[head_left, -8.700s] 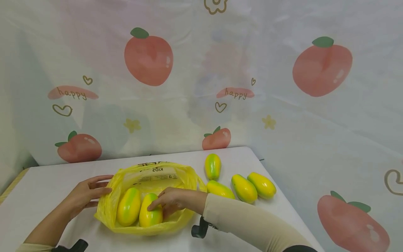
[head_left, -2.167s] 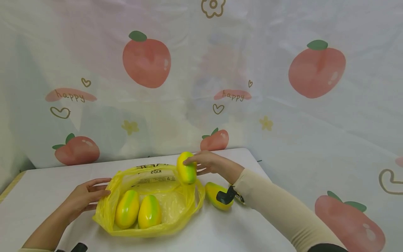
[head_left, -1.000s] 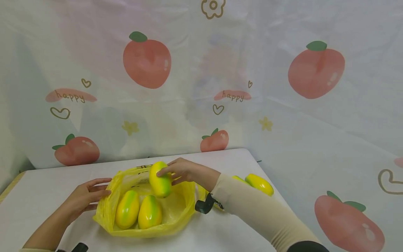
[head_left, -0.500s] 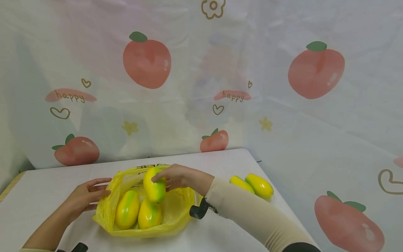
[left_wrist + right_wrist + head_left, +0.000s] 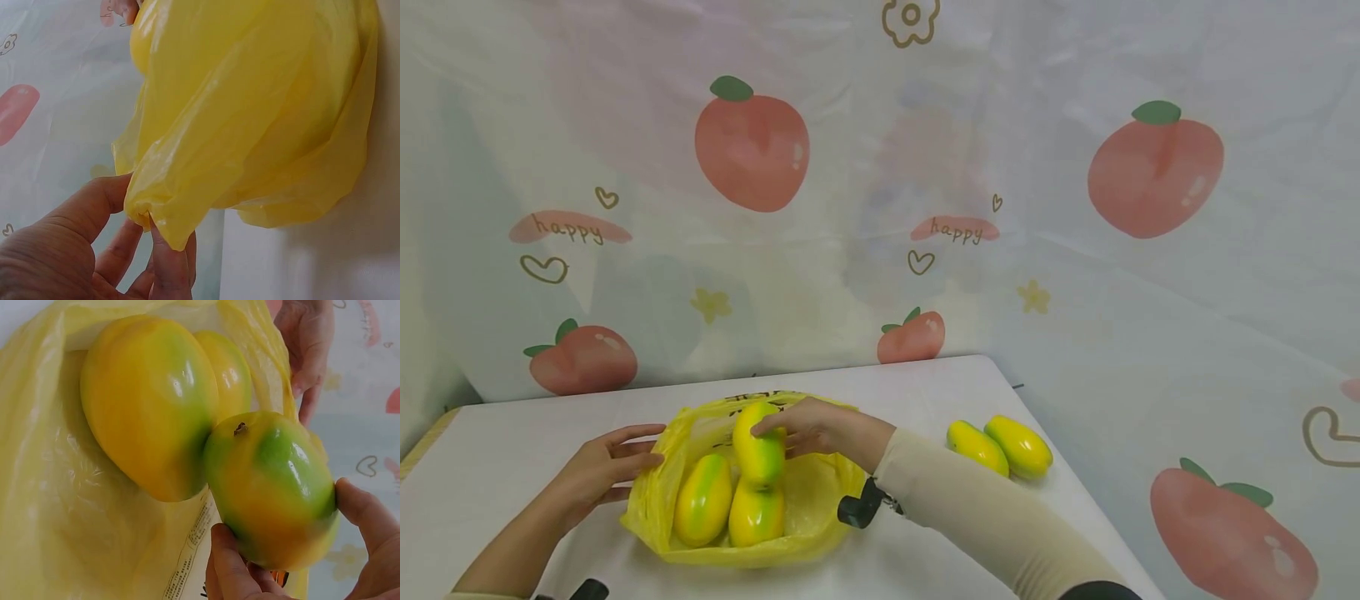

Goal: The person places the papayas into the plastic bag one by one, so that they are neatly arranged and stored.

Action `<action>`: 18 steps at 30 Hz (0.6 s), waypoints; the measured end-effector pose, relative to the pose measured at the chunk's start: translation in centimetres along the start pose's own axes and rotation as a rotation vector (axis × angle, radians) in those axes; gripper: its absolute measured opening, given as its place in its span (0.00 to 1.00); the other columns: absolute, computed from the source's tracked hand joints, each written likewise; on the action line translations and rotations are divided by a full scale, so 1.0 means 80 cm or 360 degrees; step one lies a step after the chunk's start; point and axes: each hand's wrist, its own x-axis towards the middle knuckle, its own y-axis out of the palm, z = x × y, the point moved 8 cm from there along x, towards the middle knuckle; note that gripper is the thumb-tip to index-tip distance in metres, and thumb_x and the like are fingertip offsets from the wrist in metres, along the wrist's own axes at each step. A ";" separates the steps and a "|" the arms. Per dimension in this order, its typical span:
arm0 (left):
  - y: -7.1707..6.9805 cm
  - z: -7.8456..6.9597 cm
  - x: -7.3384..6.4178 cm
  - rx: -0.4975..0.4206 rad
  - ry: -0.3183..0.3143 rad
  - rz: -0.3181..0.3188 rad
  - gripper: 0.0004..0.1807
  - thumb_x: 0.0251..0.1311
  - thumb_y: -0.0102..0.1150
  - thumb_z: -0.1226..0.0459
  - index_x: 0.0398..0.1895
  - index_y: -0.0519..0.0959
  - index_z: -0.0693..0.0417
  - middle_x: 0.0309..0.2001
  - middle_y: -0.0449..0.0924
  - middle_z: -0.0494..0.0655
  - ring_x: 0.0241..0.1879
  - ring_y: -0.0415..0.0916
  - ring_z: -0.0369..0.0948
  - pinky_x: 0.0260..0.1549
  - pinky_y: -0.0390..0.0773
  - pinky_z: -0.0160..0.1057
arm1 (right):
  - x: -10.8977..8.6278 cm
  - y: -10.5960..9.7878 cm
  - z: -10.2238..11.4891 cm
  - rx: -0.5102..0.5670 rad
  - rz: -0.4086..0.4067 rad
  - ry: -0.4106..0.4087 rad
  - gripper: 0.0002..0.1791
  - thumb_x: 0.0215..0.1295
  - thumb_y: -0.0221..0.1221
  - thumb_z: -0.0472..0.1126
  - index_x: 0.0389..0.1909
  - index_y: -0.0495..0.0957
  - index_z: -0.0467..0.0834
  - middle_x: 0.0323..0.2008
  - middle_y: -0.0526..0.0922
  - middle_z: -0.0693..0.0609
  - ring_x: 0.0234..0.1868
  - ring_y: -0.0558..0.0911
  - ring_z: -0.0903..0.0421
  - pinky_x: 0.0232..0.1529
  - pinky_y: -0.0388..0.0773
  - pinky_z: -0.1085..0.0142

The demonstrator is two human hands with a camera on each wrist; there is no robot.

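Observation:
A yellow plastic bag [image 5: 820, 542] lies on the table with its mouth spread wide. My left hand [image 5: 597, 467] pinches the bag's left edge between thumb and fingers; the left wrist view shows the pinched plastic [image 5: 181, 206] bunched up. In my right hand [image 5: 820, 427] is a glossy yellow-green mango [image 5: 758, 446], gripped by thumb and fingertips inside the bag's opening. Two more mangoes rest in the bag: one on the left [image 5: 703, 500] and one on the right [image 5: 756, 515], partly covered by the held one. The right wrist view shows the held mango [image 5: 272, 487] touching or overlapping a neighbour.
Two mangoes, one nearer [image 5: 977, 447] and one farther right [image 5: 1019, 447], lie side by side towards the table's right edge. My right sleeve [image 5: 970, 500] hides part of the tabletop. A printed cloth [image 5: 850, 167] hangs behind the white table [image 5: 865, 375].
My right hand has picked up a mango right of the bag, carried it left over the opening and lowered it towards the two inside. The left hand keeps its grip on the edge.

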 end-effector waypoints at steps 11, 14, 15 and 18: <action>0.000 0.000 0.000 -0.0009 0.0023 0.0002 0.42 0.60 0.66 0.51 0.73 0.61 0.57 0.67 0.68 0.64 0.46 0.81 0.38 0.43 0.84 0.44 | 0.007 0.004 0.003 0.0049 -0.0081 0.0012 0.40 0.53 0.73 0.44 0.63 0.67 0.34 0.60 0.75 0.38 0.54 0.81 0.43 0.56 0.80 0.55; 0.000 0.000 0.000 -0.0012 0.0039 0.0009 0.42 0.60 0.66 0.51 0.73 0.61 0.58 0.67 0.69 0.64 0.47 0.81 0.38 0.44 0.84 0.44 | 0.009 0.005 0.003 0.0082 -0.0091 0.0017 0.38 0.55 0.72 0.44 0.63 0.68 0.34 0.58 0.76 0.38 0.54 0.81 0.43 0.57 0.79 0.55; 0.001 0.000 0.000 -0.0014 0.0042 0.0011 0.41 0.61 0.66 0.51 0.73 0.61 0.58 0.67 0.69 0.64 0.47 0.81 0.38 0.44 0.84 0.44 | 0.010 0.005 0.003 0.0100 -0.0094 0.0020 0.37 0.55 0.72 0.43 0.63 0.68 0.34 0.58 0.76 0.38 0.54 0.81 0.43 0.57 0.79 0.55; 0.000 -0.001 0.001 -0.0014 0.0040 0.0009 0.42 0.60 0.66 0.51 0.73 0.61 0.57 0.67 0.69 0.64 0.47 0.81 0.38 0.44 0.84 0.45 | 0.014 0.005 0.002 0.0169 -0.0095 0.0031 0.37 0.55 0.72 0.42 0.63 0.68 0.34 0.58 0.76 0.37 0.55 0.81 0.42 0.57 0.79 0.55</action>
